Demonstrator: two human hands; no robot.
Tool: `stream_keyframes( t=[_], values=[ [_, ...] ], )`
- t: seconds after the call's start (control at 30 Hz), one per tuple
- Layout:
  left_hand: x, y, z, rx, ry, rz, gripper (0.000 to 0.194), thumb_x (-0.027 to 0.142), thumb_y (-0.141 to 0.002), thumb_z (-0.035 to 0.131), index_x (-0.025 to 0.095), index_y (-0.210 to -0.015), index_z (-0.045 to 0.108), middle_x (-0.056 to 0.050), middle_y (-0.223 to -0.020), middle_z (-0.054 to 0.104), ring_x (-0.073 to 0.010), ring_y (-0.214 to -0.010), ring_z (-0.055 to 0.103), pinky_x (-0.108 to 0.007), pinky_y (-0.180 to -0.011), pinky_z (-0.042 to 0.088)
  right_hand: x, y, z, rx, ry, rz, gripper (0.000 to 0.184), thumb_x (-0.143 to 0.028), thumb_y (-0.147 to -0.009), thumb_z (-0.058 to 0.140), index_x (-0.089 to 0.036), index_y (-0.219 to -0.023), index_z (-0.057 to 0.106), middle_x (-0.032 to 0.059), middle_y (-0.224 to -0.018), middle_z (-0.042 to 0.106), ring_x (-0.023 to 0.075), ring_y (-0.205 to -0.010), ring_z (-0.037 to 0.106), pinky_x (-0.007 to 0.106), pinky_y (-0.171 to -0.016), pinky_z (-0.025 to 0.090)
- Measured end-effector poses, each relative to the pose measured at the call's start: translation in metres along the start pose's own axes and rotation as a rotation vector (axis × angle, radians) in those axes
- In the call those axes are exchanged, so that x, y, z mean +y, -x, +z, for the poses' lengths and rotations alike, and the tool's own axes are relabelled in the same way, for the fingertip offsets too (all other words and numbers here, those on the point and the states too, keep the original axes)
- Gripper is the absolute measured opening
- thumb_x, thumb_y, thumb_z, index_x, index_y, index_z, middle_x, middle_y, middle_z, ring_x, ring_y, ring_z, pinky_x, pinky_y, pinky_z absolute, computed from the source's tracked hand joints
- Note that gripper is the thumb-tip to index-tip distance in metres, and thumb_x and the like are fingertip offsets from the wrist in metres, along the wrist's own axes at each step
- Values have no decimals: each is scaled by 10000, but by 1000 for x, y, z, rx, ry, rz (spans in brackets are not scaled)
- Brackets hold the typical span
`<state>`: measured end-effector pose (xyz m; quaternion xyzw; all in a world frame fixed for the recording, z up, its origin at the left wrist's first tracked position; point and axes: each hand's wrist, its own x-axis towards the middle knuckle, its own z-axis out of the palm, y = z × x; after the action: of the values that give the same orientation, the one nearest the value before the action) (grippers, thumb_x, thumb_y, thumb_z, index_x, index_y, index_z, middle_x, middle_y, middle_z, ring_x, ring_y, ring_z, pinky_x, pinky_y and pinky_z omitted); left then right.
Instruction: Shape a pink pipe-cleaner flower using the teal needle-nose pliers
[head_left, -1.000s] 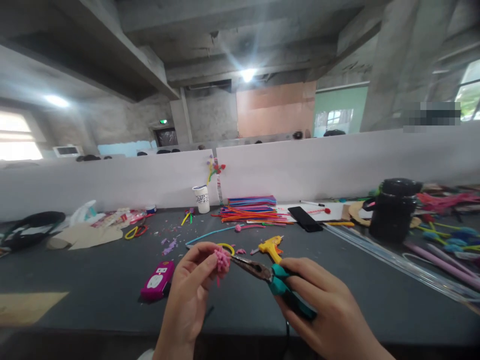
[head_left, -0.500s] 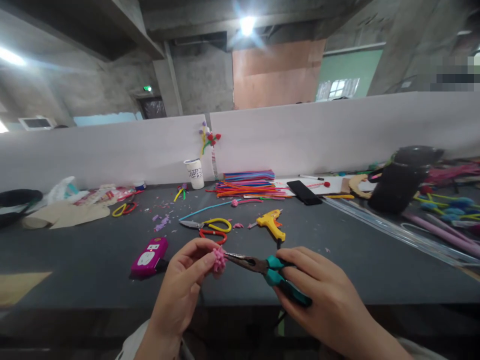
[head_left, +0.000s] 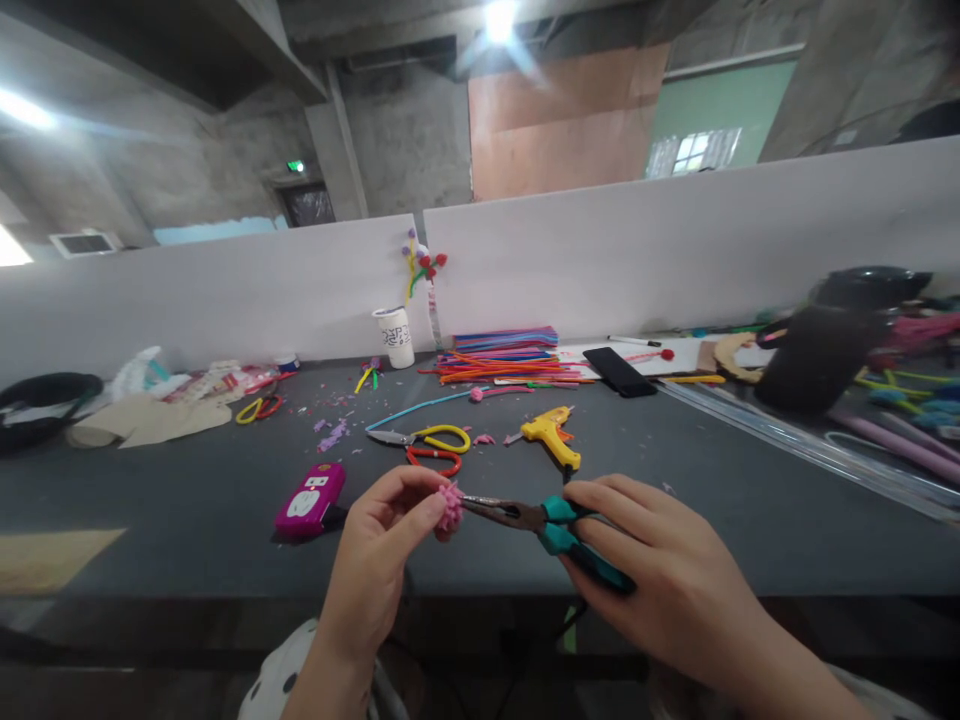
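Note:
Between the thumb and fingers of my left hand (head_left: 382,545) is a small pink fuzzy ball (head_left: 450,508) with a spiky, looped surface. My right hand (head_left: 652,560) is wrapped round the teal and black handles of long-nose pliers (head_left: 551,515). The plier tips reach left to the right side of the pink ball; whether they grip a strand of it is too small to tell. Both hands are above the front edge of the table. Just beyond them lie scissors (head_left: 442,437) with one yellow and one red handle, and a yellow glue gun (head_left: 553,436).
A magenta box (head_left: 311,500) lies left of my hands. Farther back are pipe cleaners (head_left: 502,362), a white cup (head_left: 394,338), a black phone (head_left: 619,371) and purple scraps (head_left: 331,434). A dark kettle (head_left: 829,340) and clear strips (head_left: 780,430) occupy the right side of the grey table.
The whole view has shifted slightly, with table items appearing farther right and higher. My hands keep hold of the pink ball and pliers, with little change between them.

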<state>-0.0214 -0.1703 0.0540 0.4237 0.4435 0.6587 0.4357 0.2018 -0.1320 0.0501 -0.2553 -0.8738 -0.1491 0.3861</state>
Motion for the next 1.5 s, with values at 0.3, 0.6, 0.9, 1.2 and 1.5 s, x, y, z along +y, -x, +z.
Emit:
stream_keyframes(
  t=[0.3, 0.6, 0.9, 1.2, 1.5],
  values=[
    [-1, -1, 3, -9, -11, 18, 33, 209, -728, 732, 186, -752, 734, -1, -678, 692, -104, -602, 572, -191, -564, 462, 0, 5, 3, -89, -140, 94, 136, -174, -841, 502, -192, -735, 585, 77, -930, 665, 173, -765, 598, 297, -660, 506],
    [-1, -3, 3, 30, -18, -54, 50, 212, -712, 736, 168, -730, 718, 7, -636, 675, -88, -550, 545, -186, -541, 439, 4, 5, 4, -70, 2, -12, 147, -173, -831, 498, -195, -722, 593, 72, -924, 684, 201, -790, 600, 329, -665, 511],
    [-4, -4, 3, 23, 30, -23, 65, 217, -694, 748, 171, -734, 723, 4, -671, 688, -90, -576, 552, -177, -543, 444, 0, 6, 9, -79, -113, 78, 130, -169, -843, 500, -191, -747, 585, 76, -920, 665, 184, -771, 594, 299, -660, 494],
    [-5, -3, 4, 48, -23, -6, 79, 233, -698, 753, 171, -731, 717, -8, -700, 696, -102, -614, 564, -185, -577, 457, -6, 6, 12, -31, 11, 26, 105, -149, -817, 526, -191, -752, 597, 68, -885, 674, 195, -744, 573, 313, -637, 483],
    [-4, -4, 4, 37, -11, -39, 73, 226, -690, 749, 170, -720, 713, -1, -697, 689, -92, -593, 554, -180, -564, 448, -10, 8, 15, -30, -87, 107, 148, -169, -838, 516, -195, -704, 574, 63, -872, 666, 178, -702, 559, 294, -622, 470]
  ],
)
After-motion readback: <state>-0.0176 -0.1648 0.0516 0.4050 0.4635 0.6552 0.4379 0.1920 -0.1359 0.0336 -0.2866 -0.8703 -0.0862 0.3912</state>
